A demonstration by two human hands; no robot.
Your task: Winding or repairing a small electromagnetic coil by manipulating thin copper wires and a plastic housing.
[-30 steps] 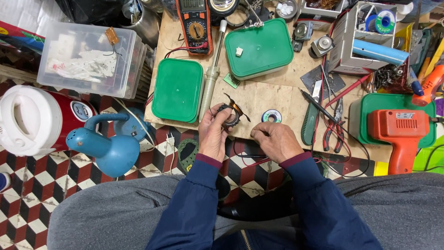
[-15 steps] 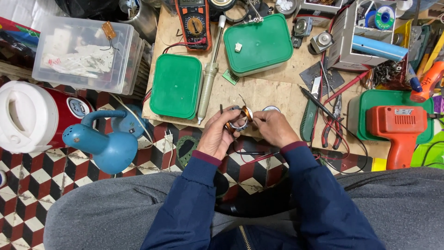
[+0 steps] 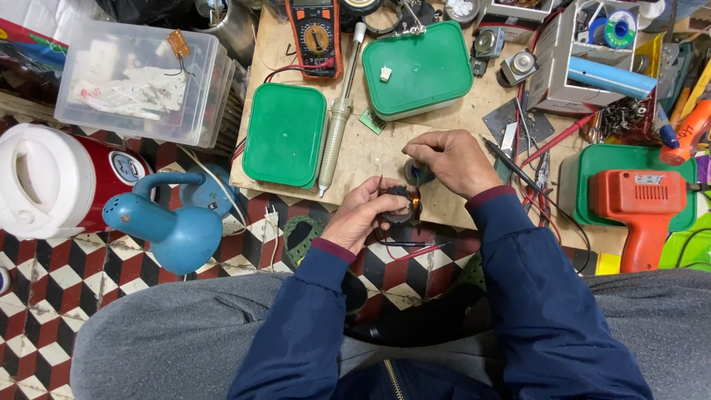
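Observation:
My left hand (image 3: 361, 219) grips a small round part wound with copper wire (image 3: 406, 204) at the front edge of the low wooden table (image 3: 370, 152). Thin leads stick out of the part. My right hand (image 3: 452, 161) is over the table just beyond it, fingers pinched on a small dark ring-shaped piece (image 3: 416, 173) that is mostly hidden under the fingers. Both sleeves are dark blue.
Two green lidded boxes (image 3: 285, 144) (image 3: 417, 68), a desoldering pump (image 3: 337, 122) and a multimeter (image 3: 315, 33) lie on the table. An orange drill (image 3: 643, 204), pliers and probes (image 3: 529, 174) sit right. A blue kettle (image 3: 174, 226), a red-white jug (image 3: 52, 181) and a clear bin (image 3: 137, 81) stand left.
My right hand has left the coil part and moved up and right to the ring-shaped piece on the table. My left hand still holds the coil part.

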